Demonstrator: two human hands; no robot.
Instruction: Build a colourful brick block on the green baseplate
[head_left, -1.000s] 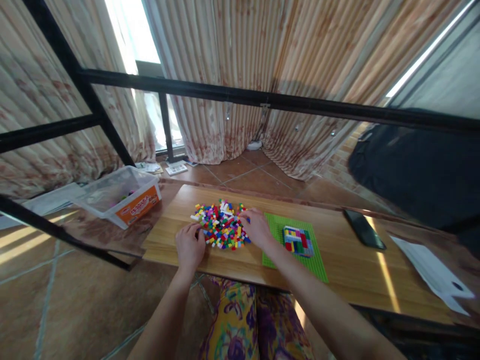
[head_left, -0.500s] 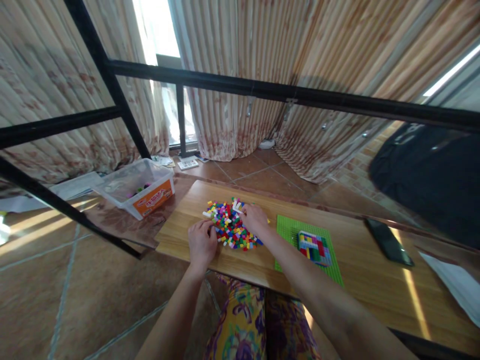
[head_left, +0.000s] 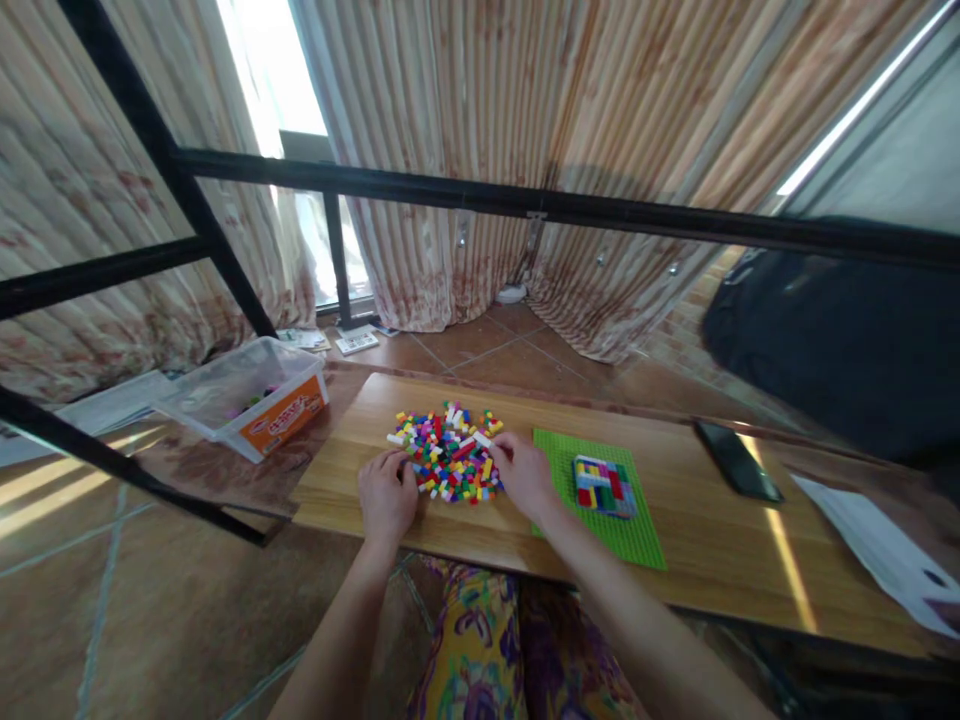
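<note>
A heap of small colourful building bricks (head_left: 450, 462) lies spread on the wooden table. At its right edge is my right hand (head_left: 522, 474), its fingers pinched on a long white brick (head_left: 482, 440). My left hand (head_left: 388, 492) rests at the heap's left edge with curled fingers; whatever its fingertips hold, if anything, is hidden. To the right of my right hand lies a green baseplate (head_left: 551, 450). On it sits a low block of joined bricks (head_left: 606, 487) in several colours, with red, white, yellow and blue showing.
A dark phone (head_left: 739, 460) and white paper (head_left: 877, 540) lie on the table's (head_left: 712, 550) right side. Left of it stands a clear plastic bin (head_left: 247, 395) with an orange label. A black metal bar (head_left: 420, 195) crosses in front of the curtains.
My right hand has drawn back from the heap's middle to its right edge with the white brick. My left hand stays at the left edge. The camera view has shifted slightly.
</note>
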